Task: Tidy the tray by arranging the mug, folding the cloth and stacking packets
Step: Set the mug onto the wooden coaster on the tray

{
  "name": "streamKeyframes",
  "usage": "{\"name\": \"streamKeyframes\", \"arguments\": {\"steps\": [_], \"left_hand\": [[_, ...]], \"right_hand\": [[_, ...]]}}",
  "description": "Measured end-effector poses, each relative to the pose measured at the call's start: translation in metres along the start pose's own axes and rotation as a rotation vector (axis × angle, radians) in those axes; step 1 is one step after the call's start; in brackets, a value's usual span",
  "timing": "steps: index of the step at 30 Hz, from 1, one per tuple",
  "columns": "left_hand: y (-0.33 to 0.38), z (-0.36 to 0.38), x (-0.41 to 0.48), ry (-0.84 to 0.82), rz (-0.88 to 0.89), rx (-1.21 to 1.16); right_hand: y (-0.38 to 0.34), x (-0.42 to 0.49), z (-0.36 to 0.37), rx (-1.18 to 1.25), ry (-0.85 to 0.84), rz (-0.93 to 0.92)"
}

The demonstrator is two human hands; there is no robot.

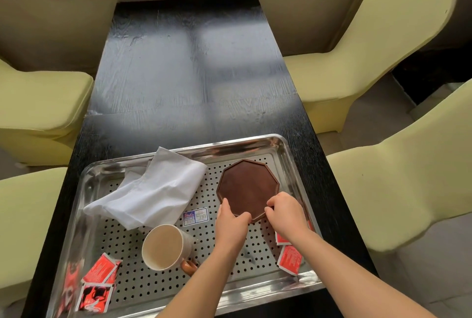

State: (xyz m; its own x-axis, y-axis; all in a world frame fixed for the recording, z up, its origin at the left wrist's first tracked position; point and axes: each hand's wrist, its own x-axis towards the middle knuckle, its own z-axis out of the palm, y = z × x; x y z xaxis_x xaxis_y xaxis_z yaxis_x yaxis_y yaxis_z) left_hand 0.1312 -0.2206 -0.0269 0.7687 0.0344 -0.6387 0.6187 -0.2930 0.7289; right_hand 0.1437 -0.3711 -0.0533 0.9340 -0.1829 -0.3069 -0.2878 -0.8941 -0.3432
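Tray [229,142] of perforated metal on a dark counter [191,75], seen from above. Left hand [231,220] and right hand [286,215] both pinching the near edge of a brown eight-sided coaster [245,185] at 2 o'clock, probably squaring it as a seat for the mug. Mug [166,247] at 7 o'clock, seemingly upright, handle toward 5 o'clock. White cloth [153,190] unfolded at 10 o'clock, long axis running 7 to 1 o'clock, far corner over the rim. Red packets [101,270] scattered at 8 and 4 o'clock, unstacked.
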Motion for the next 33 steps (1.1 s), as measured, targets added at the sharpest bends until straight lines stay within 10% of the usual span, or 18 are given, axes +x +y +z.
{"name": "streamKeyframes", "arguments": {"steps": [16,33], "left_hand": [[-0.005,-0.005,0.022,-0.056,0.052,-0.016],[-0.12,-0.056,-0.088,-0.143,0.383,0.759]], "right_hand": [[0.007,-0.002,-0.001,0.142,-0.013,-0.063],[-0.052,-0.072,0.016,0.258,-0.144,-0.193]]}}
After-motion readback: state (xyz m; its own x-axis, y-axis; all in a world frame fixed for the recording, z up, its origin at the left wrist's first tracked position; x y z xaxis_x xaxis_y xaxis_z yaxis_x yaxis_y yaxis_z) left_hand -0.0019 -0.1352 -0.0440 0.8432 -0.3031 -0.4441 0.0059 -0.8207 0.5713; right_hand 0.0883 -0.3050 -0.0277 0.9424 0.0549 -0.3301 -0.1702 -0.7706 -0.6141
